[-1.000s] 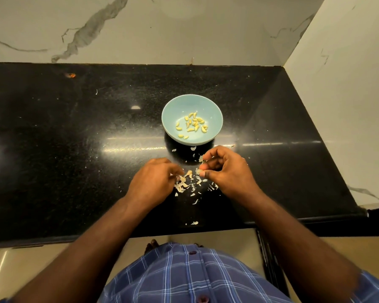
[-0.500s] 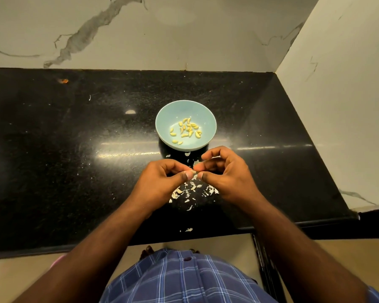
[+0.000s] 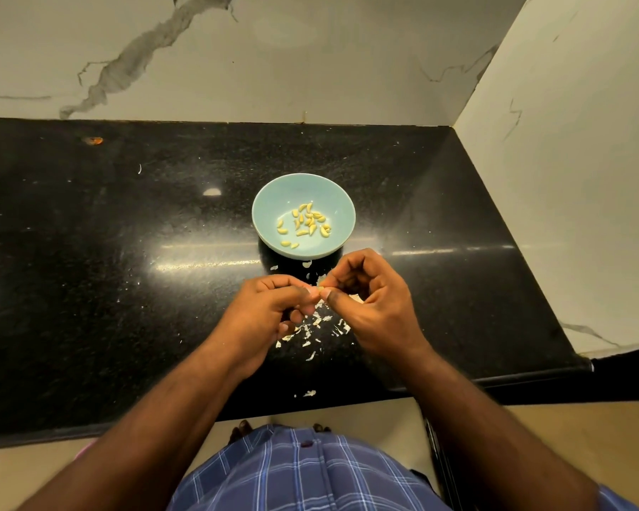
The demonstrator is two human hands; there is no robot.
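Both the left hand (image 3: pixel 270 311) and the right hand (image 3: pixel 373 307) are pinching one small clove (image 3: pixel 321 288) above the peels (image 3: pixel 312 326) lying on the desk (image 3: pixel 126 271).

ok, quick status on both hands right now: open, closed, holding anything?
Left hand: closed, thumb and finger pinching a small clove.
Right hand: closed, pinching the same clove from the other side.
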